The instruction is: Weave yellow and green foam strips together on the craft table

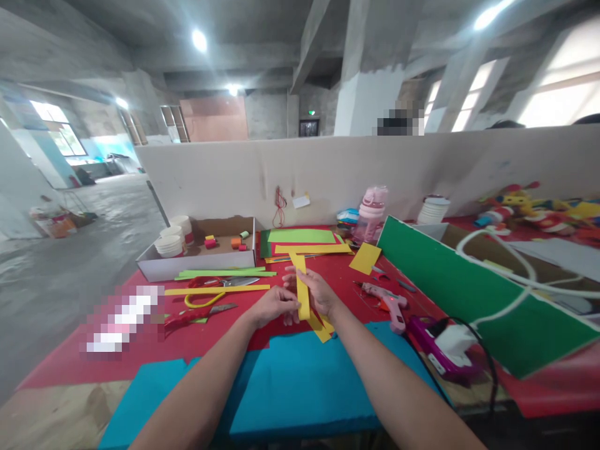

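Both my hands meet over the middle of the red-covered table, around a yellow paper strip (pixel 302 294). The strip runs upright between them and curls at its lower end. My left hand (pixel 275 305) pinches its lower left edge with thumb and fingertips. Around its upper part, my right hand (pixel 315 290) has the thumb in front and the fingers behind, partly hidden by the strip. Beneath the hands lie more yellow pieces (pixel 319 328) of paper. A pink glue gun (pixel 387 303) with a small red light rests to the right of my right hand.
Red-handled scissors (pixel 187 317) and a long yellow strip (pixel 234 290) lie left. An open box (pixel 199 265) holds white cups and small paper rolls. A green panel (pixel 469 300) and purple power block (pixel 445 353) stand right. Green sheets (pixel 300 236) and a pink bottle (pixel 371 212) are behind.
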Motion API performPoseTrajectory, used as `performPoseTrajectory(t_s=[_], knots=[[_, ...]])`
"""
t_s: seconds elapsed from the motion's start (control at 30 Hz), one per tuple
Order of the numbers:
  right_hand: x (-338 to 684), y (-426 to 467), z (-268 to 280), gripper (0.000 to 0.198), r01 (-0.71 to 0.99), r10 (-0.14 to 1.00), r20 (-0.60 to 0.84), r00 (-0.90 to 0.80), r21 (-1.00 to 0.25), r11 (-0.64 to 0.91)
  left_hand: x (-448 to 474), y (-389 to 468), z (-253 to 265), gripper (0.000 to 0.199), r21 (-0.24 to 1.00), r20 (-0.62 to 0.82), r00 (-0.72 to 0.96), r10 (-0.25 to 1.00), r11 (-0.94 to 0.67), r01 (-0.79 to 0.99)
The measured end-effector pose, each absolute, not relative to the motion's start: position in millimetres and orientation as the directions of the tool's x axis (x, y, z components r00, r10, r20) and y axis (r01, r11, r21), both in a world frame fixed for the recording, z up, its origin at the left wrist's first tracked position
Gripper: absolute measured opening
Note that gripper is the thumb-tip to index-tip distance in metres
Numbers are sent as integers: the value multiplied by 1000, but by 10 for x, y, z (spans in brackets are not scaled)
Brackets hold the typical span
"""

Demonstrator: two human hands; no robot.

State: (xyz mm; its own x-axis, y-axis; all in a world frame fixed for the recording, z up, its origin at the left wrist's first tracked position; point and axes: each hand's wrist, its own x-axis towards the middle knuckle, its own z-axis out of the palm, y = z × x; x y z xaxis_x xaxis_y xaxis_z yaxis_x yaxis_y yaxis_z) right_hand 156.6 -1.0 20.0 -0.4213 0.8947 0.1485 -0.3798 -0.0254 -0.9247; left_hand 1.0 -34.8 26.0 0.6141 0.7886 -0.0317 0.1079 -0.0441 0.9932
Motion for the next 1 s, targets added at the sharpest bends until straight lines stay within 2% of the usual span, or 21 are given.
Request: performPoseTrajectory(t_s=[0.07,0.13,0.2,0.3,0.4,0.5,0.63,0.7,0.83,0.9,0.93,1.0], knots=[[1597,22,204,33,-389,916,143,-374,-921,-15,-6,-326,259,38,992,-24,600,799,-56,115],[1631,35,221,31,-394,920,123,-372,-919,-37,-55,-278,264,41,993,39,501,865,-89,75],[1653,19,239,29,-380,894,107,-435,-922,-74,-110,-231,276,40,993,114,368,923,-118,-12],[1635,-45,238,31,-315,817,73,-571,-939,-136,-145,-202,298,38,984,165,279,946,-138,-112],[1573,-117,203,36,-202,733,3,-680,-962,-184,-121,-208,302,36,980,195,249,949,-178,-88],[1553,-164,204,36,-110,679,-32,-734,-980,-164,-147,-177,293,33,976,217,194,957,-212,-48],[1674,-181,317,35,-19,627,-37,-778,-996,-83,-382,-44,308,31,949,252,-151,956,-275,-153],[1774,-165,377,35,-10,637,-19,-771,-999,-42,-541,21,330,31,921,254,-266,930,-317,-227],[1974,-54,392,38,-15,714,13,-701,-1000,3,-783,95,357,32,869,227,-404,886,-372,-326],[2045,36,357,41,21,789,30,-613,-998,55,-841,112,349,32,852,211,-454,866,-390,-348],[2065,79,338,40,62,850,64,-523,-992,112,-850,116,340,32,848,207,-465,861,-395,-354],[2060,139,308,34,219,948,245,-205,-932,288,-824,114,316,33,851,213,-446,869,-390,-353]])
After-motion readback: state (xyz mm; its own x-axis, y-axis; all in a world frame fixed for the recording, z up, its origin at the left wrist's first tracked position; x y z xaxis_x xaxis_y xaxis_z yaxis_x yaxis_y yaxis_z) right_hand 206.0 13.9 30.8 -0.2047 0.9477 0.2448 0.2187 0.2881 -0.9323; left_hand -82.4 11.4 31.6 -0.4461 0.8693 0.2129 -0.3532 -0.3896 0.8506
